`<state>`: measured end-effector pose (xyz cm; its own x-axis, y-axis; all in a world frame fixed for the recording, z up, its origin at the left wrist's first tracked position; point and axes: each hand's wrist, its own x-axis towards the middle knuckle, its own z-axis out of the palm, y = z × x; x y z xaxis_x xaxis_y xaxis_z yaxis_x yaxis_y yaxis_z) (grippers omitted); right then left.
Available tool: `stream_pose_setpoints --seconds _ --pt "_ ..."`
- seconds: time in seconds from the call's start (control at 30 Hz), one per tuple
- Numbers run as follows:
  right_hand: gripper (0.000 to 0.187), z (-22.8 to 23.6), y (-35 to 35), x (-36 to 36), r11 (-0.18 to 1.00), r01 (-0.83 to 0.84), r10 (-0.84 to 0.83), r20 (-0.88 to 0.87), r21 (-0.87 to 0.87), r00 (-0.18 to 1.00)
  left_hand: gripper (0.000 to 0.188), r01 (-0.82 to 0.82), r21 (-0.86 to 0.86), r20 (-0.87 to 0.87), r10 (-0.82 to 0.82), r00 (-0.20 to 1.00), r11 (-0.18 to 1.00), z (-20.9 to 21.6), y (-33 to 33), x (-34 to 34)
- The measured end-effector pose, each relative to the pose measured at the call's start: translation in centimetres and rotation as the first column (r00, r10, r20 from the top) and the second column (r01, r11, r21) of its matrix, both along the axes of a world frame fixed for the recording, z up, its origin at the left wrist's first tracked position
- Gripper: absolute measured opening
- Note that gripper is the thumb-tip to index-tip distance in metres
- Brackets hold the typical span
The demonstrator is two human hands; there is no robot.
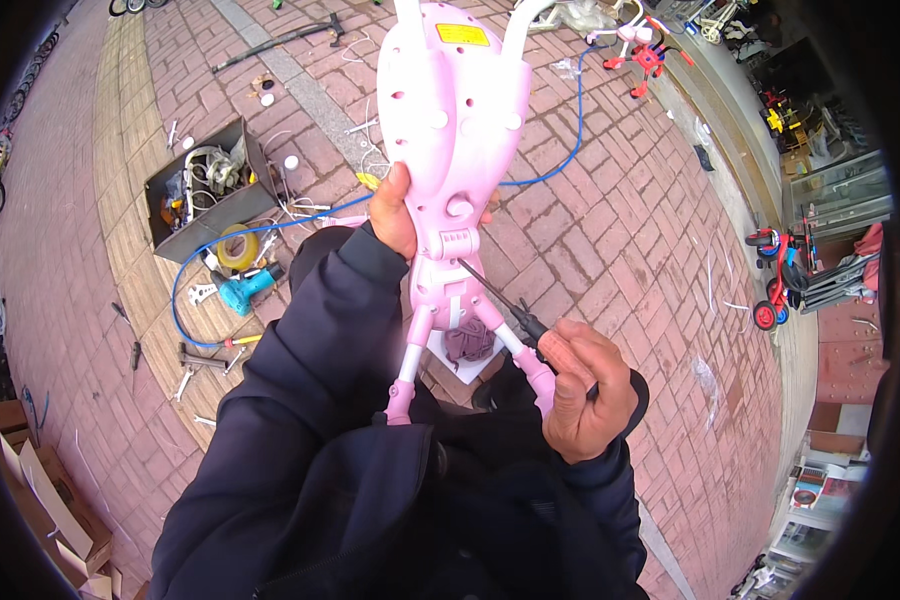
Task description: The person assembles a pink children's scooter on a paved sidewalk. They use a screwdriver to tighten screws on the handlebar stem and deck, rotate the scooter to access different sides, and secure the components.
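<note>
Upside down in front of me is a pink plastic body (448,130), seemingly of a child's ride-on, with white tubes at its far end and pink-jointed legs nearest me. My left hand (396,218) is closed round its narrow waist, thumb on the near face and fingers partly hidden behind. In my right hand (592,392) is a screwdriver (555,352) with an orange-red handle and dark shaft. Its tip meets the pink body just below a small ribbed part, or lies close over it; I cannot tell which. The legs come down toward my lap.
To the left stands a dark toolbox (205,190) of parts, with yellowish tape (238,247), a teal power tool (248,290) and wrenches (184,384) nearby. A blue hose (579,110) crosses the brick paving. Small red-wheeled vehicles (770,280) stand right; cardboard boxes (55,500) lie lower left.
</note>
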<state>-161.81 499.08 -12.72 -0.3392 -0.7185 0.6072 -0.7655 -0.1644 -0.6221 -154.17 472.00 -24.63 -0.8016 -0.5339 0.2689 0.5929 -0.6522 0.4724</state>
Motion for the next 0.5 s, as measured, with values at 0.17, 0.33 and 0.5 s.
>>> stream_pose_setpoints --seconds 0.17,0.33,0.5 --pt "0.040 0.8 -0.5 -0.2 0.999 -0.051 0.051 -0.105 -0.002 0.993 0.121 0.001 0.028 -0.016 -0.001 1.000 1.000 0.1 0.4 -0.2" --pt "0.035 2.1 -0.7 0.0 0.996 -0.052 0.065 -0.171 0.079 0.983 0.120 -0.033 -0.014 0.009 0.033 0.999 0.999 0.3 0.5 0.1" --pt "0.036 4.5 -0.3 -0.8 0.915 -0.122 0.244 -0.288 0.384 0.926 0.119 -0.025 -0.003 0.053 0.025 0.998 1.000 0.3 0.6 0.4"
